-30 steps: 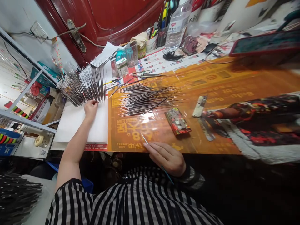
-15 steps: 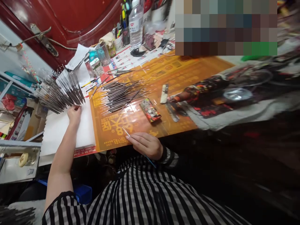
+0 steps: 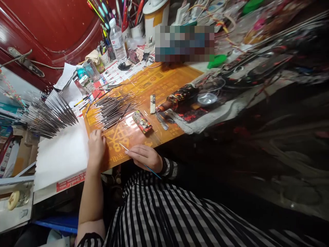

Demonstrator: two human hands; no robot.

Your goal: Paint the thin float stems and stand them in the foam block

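Orange paper sheet [image 3: 167, 79] w/ glossy finish; door [image 3: 51, 24] (painted wood) shiny too

Thin blue-shafted rod [image 3: 153, 171] pinched in right hand [image 3: 145, 157], pale tip beyond fingers; left hand [image 3: 96, 147] just beside heap of thin dark sticks [image 3: 115, 111].

A black-and-white striped top [image 3: 154, 212] has a short left sleeve [image 3: 89, 238], and a dark right sleeve [image 3: 177, 171] ends in a silver-patterned cuff [image 3: 168, 168].

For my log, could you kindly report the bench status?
Right grip: blue-handled brush. Left grip: open on orange sheet, beside dark sticks. Nothing blocking.
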